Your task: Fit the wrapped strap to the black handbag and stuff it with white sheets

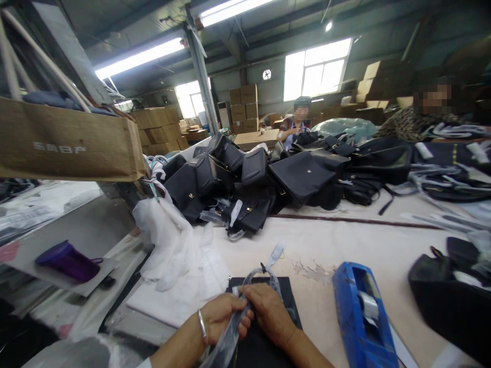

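Low in the middle of the head view, a black bag lies on the pale table under my hands. A strap in clear plastic wrap runs from the lower edge up between my fingers and loops over the bag's top. My left hand, with a silver bangle at the wrist, is closed around this wrapped strap. Against it, my right hand pinches the same strap with thumb and fingers. A loose end of clear plastic sticks up beyond the bag. My fingertips partly hide what they grip.
A blue tape dispenser stands to the right. Black bags are piled across the table's far side, and more lie at the right edge. White wrapping sheets lie left, near a purple cup. A brown bag hangs upper left. Two people sit beyond.
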Available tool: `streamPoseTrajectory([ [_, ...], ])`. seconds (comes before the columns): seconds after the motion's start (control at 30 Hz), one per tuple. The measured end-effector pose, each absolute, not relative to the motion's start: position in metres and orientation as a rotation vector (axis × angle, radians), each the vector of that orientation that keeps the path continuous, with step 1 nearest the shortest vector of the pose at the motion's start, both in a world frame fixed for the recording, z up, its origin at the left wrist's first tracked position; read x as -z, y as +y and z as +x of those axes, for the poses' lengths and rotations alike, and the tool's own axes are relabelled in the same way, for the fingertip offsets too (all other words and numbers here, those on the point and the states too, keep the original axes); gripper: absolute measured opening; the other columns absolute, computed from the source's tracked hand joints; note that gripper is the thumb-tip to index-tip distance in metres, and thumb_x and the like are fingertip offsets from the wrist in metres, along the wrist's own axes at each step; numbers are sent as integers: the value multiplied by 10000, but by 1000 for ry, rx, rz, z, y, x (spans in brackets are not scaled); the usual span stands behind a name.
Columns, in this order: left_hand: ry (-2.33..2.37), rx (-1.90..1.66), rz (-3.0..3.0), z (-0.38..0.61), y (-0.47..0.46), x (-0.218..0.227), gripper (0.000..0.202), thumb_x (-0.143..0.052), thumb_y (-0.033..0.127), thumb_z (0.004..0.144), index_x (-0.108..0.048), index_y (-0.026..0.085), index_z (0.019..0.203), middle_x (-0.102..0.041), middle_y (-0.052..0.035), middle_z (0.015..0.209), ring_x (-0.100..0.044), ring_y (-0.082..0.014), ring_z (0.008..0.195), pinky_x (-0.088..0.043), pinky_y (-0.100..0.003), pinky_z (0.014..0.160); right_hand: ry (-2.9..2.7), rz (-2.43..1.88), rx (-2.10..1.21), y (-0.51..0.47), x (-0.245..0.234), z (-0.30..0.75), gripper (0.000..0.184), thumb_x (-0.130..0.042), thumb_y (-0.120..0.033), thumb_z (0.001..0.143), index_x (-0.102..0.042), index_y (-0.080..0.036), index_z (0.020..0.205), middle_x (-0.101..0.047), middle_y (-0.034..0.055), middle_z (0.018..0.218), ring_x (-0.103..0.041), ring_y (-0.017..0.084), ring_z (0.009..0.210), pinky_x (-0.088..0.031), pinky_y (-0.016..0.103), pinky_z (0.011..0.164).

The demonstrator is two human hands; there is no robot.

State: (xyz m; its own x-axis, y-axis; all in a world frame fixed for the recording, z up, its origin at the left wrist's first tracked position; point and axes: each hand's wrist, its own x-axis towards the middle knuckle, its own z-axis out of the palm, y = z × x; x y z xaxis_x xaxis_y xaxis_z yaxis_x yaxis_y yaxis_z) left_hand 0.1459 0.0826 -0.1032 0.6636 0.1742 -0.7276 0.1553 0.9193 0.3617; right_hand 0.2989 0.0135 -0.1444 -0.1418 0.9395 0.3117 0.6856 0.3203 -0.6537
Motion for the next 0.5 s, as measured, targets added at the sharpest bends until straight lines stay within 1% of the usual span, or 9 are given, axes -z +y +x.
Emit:
streamPoseTrajectory([
  [0.1, 865, -25, 508, 144, 82, 104, 141, -584, 166, 772, -604, 54, 855, -519, -30, 683, -464, -59, 467, -365, -140, 411, -1869, -1459, -504, 12, 149, 307, 661, -454, -41, 782, -382, -220, 1414, -659, 73, 1179, -583, 199, 1081, -426, 349, 947],
  [0.13, 875, -28, 541, 142, 82, 104, 162, -580, 161, 769, -611, 52, 886, -514, -23, 668, -435, -52, 443, -328, -136, 386, -1845, -1471, -504, 11, 150, 310, 690, -444, -35, 782, -338, -218, 1439, -650, 75, 1201, -574, 193, 1103, -426, 352, 960],
  [0.17, 889, -31, 572, 140, 82, 103, 186, -578, 156, 763, -615, 51, 912, -508, -16, 655, -404, -45, 421, -289, -132, 365, -1816, -1485, -496, 10, 150, 312, 687, -433, -30, 786, -333, -215, 1439, -638, 77, 1225, -562, 189, 1129, -422, 355, 975],
  [0.2, 905, -28, 600, 138, 82, 103, 202, -578, 152, 756, -617, 51, 926, -502, -10, 645, -377, -39, 404, -257, -130, 352, -1791, -1499, -482, 10, 150, 314, 651, -425, -28, 792, -375, -212, 1414, -629, 79, 1242, -552, 189, 1148, -417, 358, 988],
  [0.27, 931, -15, 640, 136, 83, 101, 211, -585, 158, 745, -620, 56, 925, -498, -7, 640, -359, -35, 392, -233, -130, 346, -1759, -1541, -451, 10, 148, 316, 525, -419, -29, 804, -524, -210, 1285, -639, 80, 1224, -554, 200, 1143, -417, 365, 991],
  [0.33, 946, 2, 660, 137, 86, 100, 204, -604, 195, 752, -620, 68, 910, -497, -7, 652, -379, -37, 399, -249, -130, 356, -1756, -1581, -441, 9, 145, 315, 436, -416, -19, 804, -624, -221, 1130, -679, 65, 1127, -586, 203, 1072, -441, 352, 949],
  [0.4, 959, 30, 663, 139, 89, 99, 211, -629, 247, 763, -616, 80, 891, -501, -7, 664, -411, -44, 414, -287, -132, 376, -1763, -1605, -439, 9, 143, 312, 430, -417, -1, 794, -650, -231, 1073, -699, 50, 1045, -604, 198, 1012, -456, 336, 908],
  [0.5, 982, 102, 649, 144, 94, 97, 257, -651, 315, 765, -610, 80, 863, -511, -14, 665, -455, -61, 436, -348, -150, 407, -1781, -1596, -437, 7, 143, 310, 453, -425, 10, 783, -646, -240, 1091, -701, 41, 1019, -609, 194, 993, -459, 327, 892],
])
